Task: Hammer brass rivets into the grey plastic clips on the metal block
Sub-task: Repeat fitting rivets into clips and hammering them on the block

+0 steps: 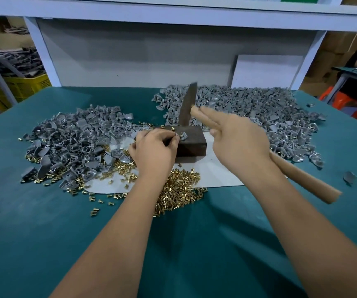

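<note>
A dark metal block (191, 145) sits on a white sheet (216, 175) in the middle of the green table. My left hand (153, 150) rests against the block's left side and pinches a grey plastic clip (184, 137) on its top. My right hand (237, 139) grips the wooden handle (306, 179) of a hammer, index and middle fingers stretched along it. The dark hammer head (187, 104) stands raised above the block's far edge. Loose brass rivets (179, 188) lie heaped in front of the block, under my left wrist.
A pile of grey clips (72, 140) mixed with rivets spreads to the left. A larger clip pile (259, 112) fills the far right. A white shelf frame (173, 16) rises behind the table. A yellow crate (20, 87) stands off to the left.
</note>
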Motion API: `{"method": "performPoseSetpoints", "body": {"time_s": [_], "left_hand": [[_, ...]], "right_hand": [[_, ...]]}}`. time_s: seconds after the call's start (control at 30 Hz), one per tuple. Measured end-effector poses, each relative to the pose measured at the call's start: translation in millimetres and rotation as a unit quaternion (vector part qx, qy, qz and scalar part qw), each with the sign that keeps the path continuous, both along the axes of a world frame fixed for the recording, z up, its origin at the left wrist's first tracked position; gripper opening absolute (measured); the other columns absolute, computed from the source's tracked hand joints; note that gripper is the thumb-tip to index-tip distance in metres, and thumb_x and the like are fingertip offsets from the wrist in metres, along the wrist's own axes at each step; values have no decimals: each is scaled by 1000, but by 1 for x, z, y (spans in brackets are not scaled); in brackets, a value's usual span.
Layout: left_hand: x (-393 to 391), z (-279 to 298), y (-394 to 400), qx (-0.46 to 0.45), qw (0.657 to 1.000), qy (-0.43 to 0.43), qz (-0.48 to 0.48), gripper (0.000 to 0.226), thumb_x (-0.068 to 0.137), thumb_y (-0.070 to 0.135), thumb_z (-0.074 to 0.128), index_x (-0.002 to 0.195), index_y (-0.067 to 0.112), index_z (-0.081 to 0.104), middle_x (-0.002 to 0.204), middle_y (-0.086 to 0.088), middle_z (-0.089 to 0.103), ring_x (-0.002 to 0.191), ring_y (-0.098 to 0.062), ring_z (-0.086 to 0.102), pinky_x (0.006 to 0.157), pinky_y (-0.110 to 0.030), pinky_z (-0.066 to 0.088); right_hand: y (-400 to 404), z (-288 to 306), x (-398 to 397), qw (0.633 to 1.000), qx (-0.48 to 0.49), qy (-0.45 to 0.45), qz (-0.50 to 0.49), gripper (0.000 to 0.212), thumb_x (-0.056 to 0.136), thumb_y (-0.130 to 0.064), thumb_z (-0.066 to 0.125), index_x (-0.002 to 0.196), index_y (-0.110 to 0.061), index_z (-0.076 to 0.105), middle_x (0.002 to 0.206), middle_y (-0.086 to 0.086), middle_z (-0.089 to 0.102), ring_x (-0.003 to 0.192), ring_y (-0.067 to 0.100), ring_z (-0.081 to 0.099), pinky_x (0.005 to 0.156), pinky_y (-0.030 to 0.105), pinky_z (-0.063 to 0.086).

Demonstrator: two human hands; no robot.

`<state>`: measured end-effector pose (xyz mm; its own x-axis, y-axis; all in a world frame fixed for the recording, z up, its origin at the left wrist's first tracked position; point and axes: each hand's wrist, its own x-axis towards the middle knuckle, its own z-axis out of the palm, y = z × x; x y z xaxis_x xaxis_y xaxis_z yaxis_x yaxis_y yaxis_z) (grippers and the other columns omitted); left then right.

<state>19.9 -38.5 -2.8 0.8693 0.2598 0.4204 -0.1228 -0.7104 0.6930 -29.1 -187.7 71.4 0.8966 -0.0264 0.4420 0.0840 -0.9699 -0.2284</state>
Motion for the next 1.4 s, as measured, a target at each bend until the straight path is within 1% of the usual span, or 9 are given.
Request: {"method": "performPoseSetpoints", "body": {"time_s": [0.1,0.27,0.43,0.6,0.8,0.93,1.17,1.3,1.4], "left_hand": [[0,-2,-1,-6,1000,-13,-2,14,90,41,66,97,34,76,108,21,68,118,-12,39,82,-29,12],[1,-1,-2,1,1000,-4,5,13,91,41,65,96,36,75,109,22,68,120,-13,39,83,-32,15],[2,-4,-2,-6,1000,-17,2,16,90,42,66,99,32,75,108,19,68,118,-11,40,84,-30,14],[1,-1,-2,12,1000,-5,8,15,92,40,63,98,34,75,110,20,68,121,-14,39,81,-32,13],[1,-4,-2,-10,1000,-21,-4,17,91,41,66,100,31,76,109,19,68,119,-13,40,80,-29,11],[1,-3,-2,11,1000,-19,10,15,91,41,64,98,34,76,109,21,68,121,-12,39,78,-30,11],[2,-6,-2,5,999,-31,8,17,91,41,66,101,31,76,110,18,68,122,-14,42,83,-30,13],[3,-3,-2,19,1000,-10,17,17,92,42,63,101,34,75,113,20,67,122,-12,40,85,-33,14],[3,-4,-2,4,1000,-14,11,18,92,42,63,102,33,75,112,19,68,121,-11,40,87,-33,15]], "right_hand": [[1,-2,-3,996,33,-86,-5,60,95,-19,49,140,-54,29,109,-3,68,81,24,61,53,28,39],[0,-6,-4,998,-57,35,0,62,95,-18,49,140,-55,29,113,-2,67,96,26,63,61,30,37],[3,1,-5,994,-3,-108,3,60,94,-19,51,140,-53,32,102,0,69,81,27,65,49,26,29],[4,-6,-3,997,-77,16,15,69,93,-13,50,139,-58,26,111,-2,66,94,27,63,61,29,35],[5,1,-2,995,-44,-92,-19,70,90,-13,55,140,-54,28,99,2,67,70,28,60,45,24,24],[6,-18,-6,996,-86,-24,24,71,93,-15,50,139,-59,19,107,-1,64,86,27,63,57,29,31],[10,-12,-7,993,-39,-111,-17,71,89,-10,56,140,-52,28,79,-1,53,57,24,47,44,24,22],[9,-17,-6,995,-97,-31,8,71,93,-15,51,140,-58,18,100,-1,63,78,25,62,50,28,27],[11,-7,-6,996,-68,-54,-16,71,93,-14,52,139,-57,20,98,-1,61,67,24,50,45,26,22]]}}
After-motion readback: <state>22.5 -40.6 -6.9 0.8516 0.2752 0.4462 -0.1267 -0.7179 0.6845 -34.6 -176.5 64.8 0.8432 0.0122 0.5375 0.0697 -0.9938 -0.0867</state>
